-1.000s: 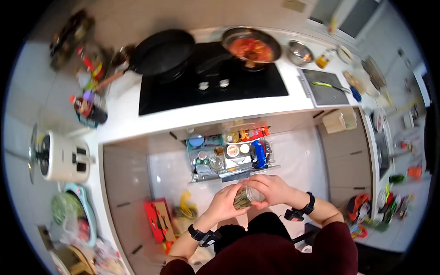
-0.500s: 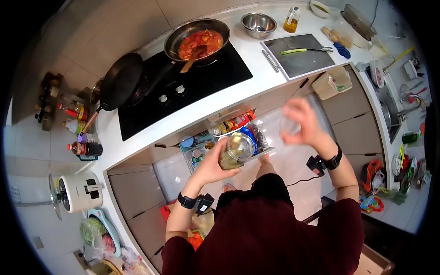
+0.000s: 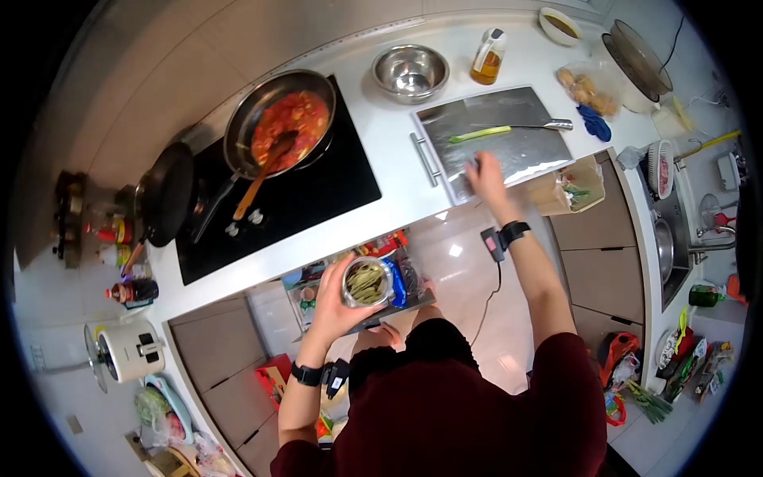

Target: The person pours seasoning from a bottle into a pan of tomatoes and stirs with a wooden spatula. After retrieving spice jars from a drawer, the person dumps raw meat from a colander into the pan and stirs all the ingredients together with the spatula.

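My left hand (image 3: 330, 300) is wrapped round a clear jar (image 3: 385, 280), tilted so that its uncovered mouth faces up toward me. Dried greenish leaves (image 3: 366, 283) lie inside the jar. Over the front left part of the grey cutting board (image 3: 524, 155) is my right hand (image 3: 488, 180), fingers curled down and slightly blurred. What those fingers hold, if anything, is hidden. Beyond this hand, a green vegetable stalk (image 3: 479, 134) and a knife (image 3: 548, 124) lie on the board.
A frying pan (image 3: 232, 151) of red tomato mixture, with a wooden spatula (image 3: 253, 193), sits on the black hob (image 3: 334, 187). Behind the board stand a steel bowl (image 3: 410, 71) and an oil bottle (image 3: 487, 60). An open drawer (image 3: 413, 306) of packets juts out below the jar.
My right hand has moved from above the floor, where it held a clear round piece, to the cutting board. The jar in my left hand now tips its mouth toward me. The view has shifted.
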